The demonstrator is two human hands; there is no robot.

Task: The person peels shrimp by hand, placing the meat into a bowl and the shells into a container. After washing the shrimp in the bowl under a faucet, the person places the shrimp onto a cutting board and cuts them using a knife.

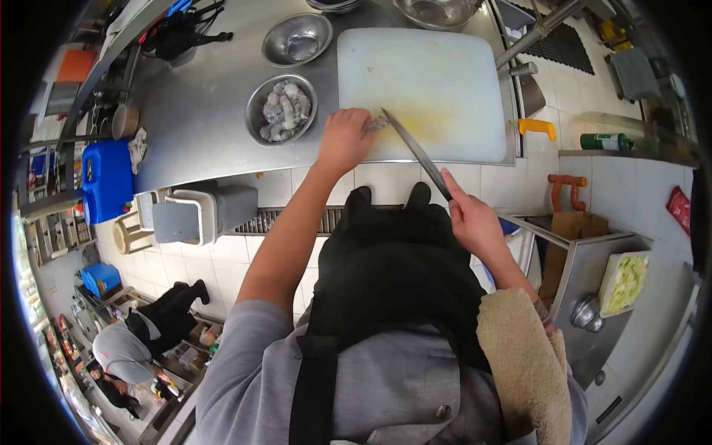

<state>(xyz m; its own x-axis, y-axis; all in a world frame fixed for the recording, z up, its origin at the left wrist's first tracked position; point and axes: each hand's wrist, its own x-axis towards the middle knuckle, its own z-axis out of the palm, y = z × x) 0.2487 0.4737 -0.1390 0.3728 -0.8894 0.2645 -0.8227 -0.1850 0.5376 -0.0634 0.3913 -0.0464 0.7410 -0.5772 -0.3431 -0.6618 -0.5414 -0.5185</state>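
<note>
My left hand (345,139) is closed, its fingertips on a small grey shrimp (379,123) at the near left part of the white cutting board (415,59). My right hand (472,222) grips the handle of a kitchen knife (417,150). The blade slants up and left over the board's near edge, its tip close to the shrimp. Left of the board stands a metal bowl (253,119) holding several grey peeled-looking shrimp (285,110). A yellowish wet stain spreads on the board beside the blade.
Behind the shrimp bowl is another metal bowl (278,37). More bowls (437,11) stand at the far edge of the steel table (200,96). A blue jerrycan (107,180) is at the left, above grey bins (222,211). Another person (130,348) bends at the lower left.
</note>
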